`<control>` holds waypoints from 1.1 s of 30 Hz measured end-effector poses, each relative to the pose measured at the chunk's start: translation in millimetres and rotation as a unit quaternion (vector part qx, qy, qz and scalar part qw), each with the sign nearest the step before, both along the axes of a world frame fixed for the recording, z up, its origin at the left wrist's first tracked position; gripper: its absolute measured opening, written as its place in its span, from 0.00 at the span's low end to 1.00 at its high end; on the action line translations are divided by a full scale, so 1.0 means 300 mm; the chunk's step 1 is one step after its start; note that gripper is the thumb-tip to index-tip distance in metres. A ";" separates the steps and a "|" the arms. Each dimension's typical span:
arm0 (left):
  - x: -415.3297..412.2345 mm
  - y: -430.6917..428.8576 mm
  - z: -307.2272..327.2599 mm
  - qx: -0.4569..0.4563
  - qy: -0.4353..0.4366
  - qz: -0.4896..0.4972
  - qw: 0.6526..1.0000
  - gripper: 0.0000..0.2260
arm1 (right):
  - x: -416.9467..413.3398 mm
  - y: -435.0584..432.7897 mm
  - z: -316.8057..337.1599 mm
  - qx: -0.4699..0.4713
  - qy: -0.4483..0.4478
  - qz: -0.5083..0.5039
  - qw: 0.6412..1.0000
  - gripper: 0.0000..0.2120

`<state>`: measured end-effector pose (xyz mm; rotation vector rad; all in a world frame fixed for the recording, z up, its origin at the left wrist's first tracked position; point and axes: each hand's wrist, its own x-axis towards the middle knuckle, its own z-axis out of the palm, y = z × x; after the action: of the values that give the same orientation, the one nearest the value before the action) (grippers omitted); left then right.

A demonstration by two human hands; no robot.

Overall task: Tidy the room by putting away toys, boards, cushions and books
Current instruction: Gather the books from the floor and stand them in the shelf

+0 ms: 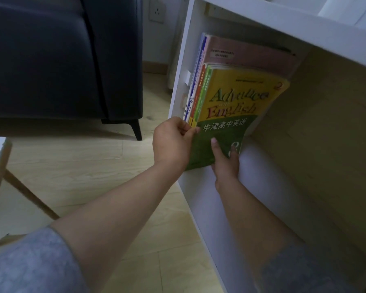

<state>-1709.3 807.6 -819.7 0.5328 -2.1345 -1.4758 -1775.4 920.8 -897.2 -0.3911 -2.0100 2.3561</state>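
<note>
Yellow-green book (230, 115) | left hand (171, 142) pinches spine | right hand (225, 163) grips bottom edge

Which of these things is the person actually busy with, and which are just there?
In use:
- left hand
- right hand
- yellow and green book
- row of books
- white shelf

Just there:
- dark sofa
- wall socket
- wooden table leg

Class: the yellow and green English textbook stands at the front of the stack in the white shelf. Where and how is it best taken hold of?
Take the yellow and green textbook by its lower near edge, coming from the open front of the white shelf. That edge juts out unobstructed, where the left hand and right hand already hold it.
</note>
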 end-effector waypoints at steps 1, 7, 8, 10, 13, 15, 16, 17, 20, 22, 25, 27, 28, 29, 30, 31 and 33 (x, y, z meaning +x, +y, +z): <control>0.001 0.001 0.000 0.005 0.000 -0.003 1.000 0.07 | 0.002 0.001 0.003 0.000 -0.001 0.000 1.000 0.40; 0.022 -0.001 -0.006 0.005 0.002 -0.002 1.000 0.06 | 0.024 0.001 0.033 -0.003 -0.010 -0.010 1.000 0.35; 0.026 -0.004 -0.007 0.002 0.001 -0.001 1.000 0.06 | 0.029 0.002 0.038 0.002 -0.011 -0.011 1.000 0.34; 0.038 -0.009 -0.004 -0.007 0.001 0.003 1.000 0.06 | 0.044 0.004 0.048 0.013 -0.009 -0.011 1.000 0.33; 0.053 -0.010 0.003 -0.019 -0.002 0.007 1.000 0.05 | 0.068 0.004 0.061 0.045 -0.001 -0.026 0.999 0.30; 0.068 -0.003 0.013 -0.030 -0.002 0.003 1.000 0.04 | 0.093 -0.003 0.068 0.092 0.014 -0.057 0.994 0.27; 0.082 0.000 0.020 -0.034 -0.002 0.001 0.999 0.04 | 0.114 -0.009 0.074 0.119 0.025 -0.072 0.990 0.26; 0.097 0.004 0.027 -0.039 -0.003 -0.002 0.999 0.04 | 0.141 -0.017 0.078 0.138 0.036 -0.083 0.986 0.24; 0.158 0.001 0.053 -0.055 -0.022 0.001 0.998 0.04 | 0.247 -0.049 0.094 0.133 0.057 -0.079 0.986 0.21; 0.225 -0.016 0.065 -0.060 -0.046 0.011 0.997 0.05 | 0.340 -0.065 0.110 0.107 0.055 -0.064 0.991 0.19; 0.377 -0.036 0.076 -0.059 -0.062 0.002 0.996 0.06 | 0.498 -0.064 0.127 0.103 0.048 -0.024 0.993 0.16; 0.520 -0.039 0.083 -0.052 -0.061 -0.014 0.997 0.06 | 0.615 -0.053 0.134 0.118 0.049 0.029 0.991 0.15; 0.591 -0.033 0.089 -0.048 -0.063 -0.023 0.997 0.06 | 0.661 -0.042 0.137 0.122 0.054 0.062 0.989 0.14; 0.681 -0.032 0.093 -0.045 -0.070 -0.024 0.996 0.06 | 0.714 -0.039 0.145 0.124 0.054 0.103 0.985 0.12; 0.752 -0.032 0.096 -0.036 -0.075 -0.028 0.996 0.07 | 0.746 -0.033 0.153 0.123 0.057 0.135 0.981 0.11; 0.838 -0.038 0.102 -0.026 -0.077 -0.021 0.996 0.08 | 0.787 -0.039 0.166 0.122 0.056 0.167 0.977 0.11; 0.959 -0.043 0.121 -0.004 -0.079 -0.014 0.997 0.11 | 0.833 -0.045 0.190 0.120 0.053 0.202 0.971 0.10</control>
<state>-1421.6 794.8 -783.4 0.6379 -2.2761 -1.4835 -1525.5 907.4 -840.2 0.1641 -2.4758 2.2193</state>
